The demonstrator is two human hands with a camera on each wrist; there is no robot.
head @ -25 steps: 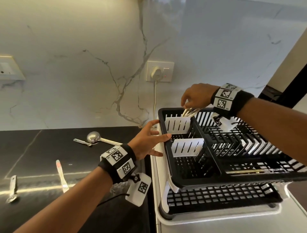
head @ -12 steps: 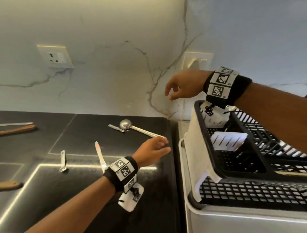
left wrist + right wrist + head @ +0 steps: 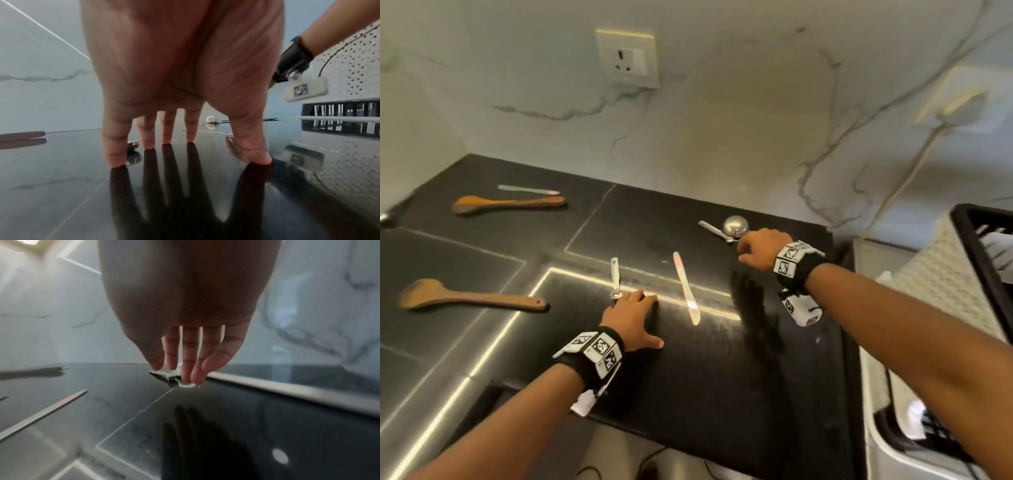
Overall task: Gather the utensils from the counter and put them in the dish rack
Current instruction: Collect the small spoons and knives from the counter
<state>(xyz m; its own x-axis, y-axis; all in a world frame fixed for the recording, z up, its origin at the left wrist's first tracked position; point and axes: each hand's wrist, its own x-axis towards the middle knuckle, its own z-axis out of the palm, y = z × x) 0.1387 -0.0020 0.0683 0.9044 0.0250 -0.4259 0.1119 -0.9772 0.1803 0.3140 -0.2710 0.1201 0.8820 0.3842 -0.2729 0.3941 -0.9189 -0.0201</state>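
Note:
Several utensils lie on the black counter (image 3: 722, 359): a steel ladle (image 3: 736, 226) with a small steel spoon (image 3: 714, 230) beside it, a butter knife (image 3: 686, 289), another small spoon (image 3: 615, 277), two wooden spatulas (image 3: 506, 204) (image 3: 469, 298) and a flat steel blade (image 3: 527, 189). My right hand (image 3: 748, 251) hangs open over the ladle's handle, its fingertips (image 3: 197, 378) at the ladle bowl (image 3: 188, 385). My left hand (image 3: 635, 313) is open, its spread fingertips (image 3: 148, 142) pressing on the counter beside the small spoon's bowl (image 3: 133, 144). The dish rack (image 3: 976, 246) stands at the right edge.
A marble wall with a socket (image 3: 626, 58) backs the counter. The rack's white perforated side (image 3: 941, 284) stands close to my right forearm. A cord (image 3: 907, 171) runs down the wall behind the rack. The counter's front edge is near my left wrist.
My right hand left the dish rack and came down to the ladle. My left hand dropped from the rack's edge onto the counter. The view swung left, away from the rack.

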